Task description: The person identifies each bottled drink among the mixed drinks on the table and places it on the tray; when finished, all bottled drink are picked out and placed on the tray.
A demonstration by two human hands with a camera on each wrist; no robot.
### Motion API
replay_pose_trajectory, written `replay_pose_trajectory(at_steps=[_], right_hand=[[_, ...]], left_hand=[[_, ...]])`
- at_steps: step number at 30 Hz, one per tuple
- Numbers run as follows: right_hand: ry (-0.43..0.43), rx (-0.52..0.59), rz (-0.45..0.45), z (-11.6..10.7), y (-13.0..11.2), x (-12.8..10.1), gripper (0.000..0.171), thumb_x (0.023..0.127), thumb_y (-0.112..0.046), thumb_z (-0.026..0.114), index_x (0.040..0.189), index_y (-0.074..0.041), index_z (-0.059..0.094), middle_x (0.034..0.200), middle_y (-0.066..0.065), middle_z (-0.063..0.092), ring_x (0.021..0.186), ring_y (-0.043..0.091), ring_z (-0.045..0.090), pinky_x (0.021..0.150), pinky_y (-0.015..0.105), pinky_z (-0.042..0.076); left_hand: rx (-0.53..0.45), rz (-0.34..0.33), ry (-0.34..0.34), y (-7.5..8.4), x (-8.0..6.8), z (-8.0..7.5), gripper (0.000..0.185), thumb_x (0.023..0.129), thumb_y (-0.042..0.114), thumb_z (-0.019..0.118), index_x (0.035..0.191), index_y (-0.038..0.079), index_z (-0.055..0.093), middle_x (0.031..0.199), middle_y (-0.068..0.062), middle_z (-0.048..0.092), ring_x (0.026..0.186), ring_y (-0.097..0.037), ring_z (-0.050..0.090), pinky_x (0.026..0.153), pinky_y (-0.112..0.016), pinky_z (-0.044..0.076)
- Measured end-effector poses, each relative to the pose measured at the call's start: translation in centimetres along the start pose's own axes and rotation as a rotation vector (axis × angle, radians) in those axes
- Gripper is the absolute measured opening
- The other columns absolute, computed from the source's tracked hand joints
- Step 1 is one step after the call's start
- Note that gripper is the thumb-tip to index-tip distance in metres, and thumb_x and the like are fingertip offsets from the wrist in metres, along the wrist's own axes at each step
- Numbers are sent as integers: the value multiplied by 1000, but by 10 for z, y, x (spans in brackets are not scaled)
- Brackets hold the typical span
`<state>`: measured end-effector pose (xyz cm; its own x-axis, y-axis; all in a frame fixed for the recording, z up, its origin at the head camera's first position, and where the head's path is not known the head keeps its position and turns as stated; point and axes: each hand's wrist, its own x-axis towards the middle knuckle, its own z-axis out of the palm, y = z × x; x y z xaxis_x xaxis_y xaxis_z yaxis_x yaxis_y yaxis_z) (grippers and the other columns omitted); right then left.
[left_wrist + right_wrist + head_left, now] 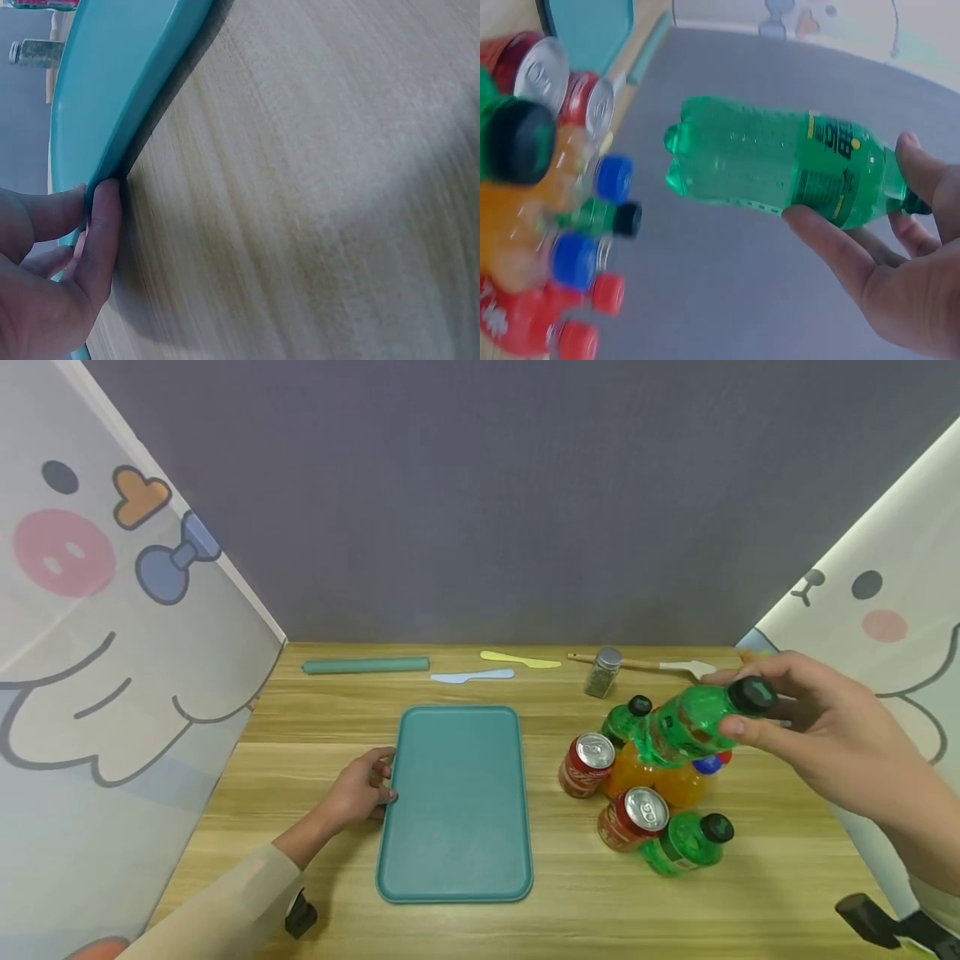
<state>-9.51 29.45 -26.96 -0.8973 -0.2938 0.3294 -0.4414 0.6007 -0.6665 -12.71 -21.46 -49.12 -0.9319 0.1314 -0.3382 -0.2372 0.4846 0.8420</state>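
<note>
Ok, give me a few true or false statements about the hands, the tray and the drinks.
1. The right hand holds a green bottle above the table. True.
2. The tray has cans on it. False: nothing lies on it; the cans stand on the table beside it.
3. The left hand grips the tray's left edge. True.
4. The held bottle stands upright. False: it is tilted, nearly on its side.
5. A jar stands behind the drinks. True.

Left hand (365,791) rests flat; right hand (828,735) raised, fingers (832,247) curled.
</note>
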Motion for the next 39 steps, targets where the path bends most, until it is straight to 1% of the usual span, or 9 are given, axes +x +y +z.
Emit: replay_pose_trajectory(at_steps=[6,10,13,14,17,21,29,34,39], right_hand=[[-99,59,18,28,-18,35,36,87,1,78,117,-11,62,124,-2,70,99,10,74,69,23,64],[-175,71,-22,52,-25,57,29,91,-9,77,117,-12,62,124,3,68,109,18,71,84,20,61],[-227,78,-22,71,-30,72,27,93,-16,76,115,-12,61,121,2,65,111,20,66,92,24,60],[-242,80,-14,78,-32,76,27,93,-18,77,114,-12,60,119,2,64,110,19,64,94,25,59],[-303,156,51,98,-36,89,30,94,-20,76,115,-11,57,120,6,60,109,21,67,87,36,63],[-366,259,153,123,-43,104,34,95,-21,76,118,-10,55,127,10,56,104,30,70,81,43,65],[-386,345,285,177,-51,132,36,93,-20,77,118,-10,54,130,9,54,107,28,67,83,42,62],[-347,325,297,207,-49,150,37,91,-21,80,116,-10,55,130,11,55,108,28,64,80,37,63],[-327,311,336,234,-52,164,39,90,-25,81,118,-12,56,129,9,57,113,28,61,84,40,62]], left_hand=[[11,6,0,0,1,0,71,90,-14,65,154,-3,36,117,-19,51,89,-24,63,63,-37,65],[11,10,0,1,1,0,71,89,-14,65,153,-4,37,116,-19,52,88,-24,63,62,-37,65],[8,9,1,2,0,0,70,89,-14,66,153,-3,38,115,-19,52,88,-24,63,60,-37,64],[13,14,-3,2,0,0,70,89,-14,65,153,-4,37,115,-20,52,88,-24,63,60,-37,64],[11,5,7,2,0,0,71,89,-14,66,153,-3,38,115,-19,52,88,-24,64,60,-36,64],[10,-2,19,1,0,1,72,88,-15,66,153,-2,39,114,-18,53,88,-23,64,60,-37,64],[9,-3,25,1,-1,4,72,88,-16,66,153,-2,38,111,-17,54,86,-23,63,59,-37,64],[8,2,28,0,-2,5,72,88,-16,66,153,-2,38,111,-17,54,83,-23,62,58,-37,63],[2,4,31,1,-1,3,73,87,-16,67,153,-2,38,110,-17,54,81,-22,62,56,-37,63]])
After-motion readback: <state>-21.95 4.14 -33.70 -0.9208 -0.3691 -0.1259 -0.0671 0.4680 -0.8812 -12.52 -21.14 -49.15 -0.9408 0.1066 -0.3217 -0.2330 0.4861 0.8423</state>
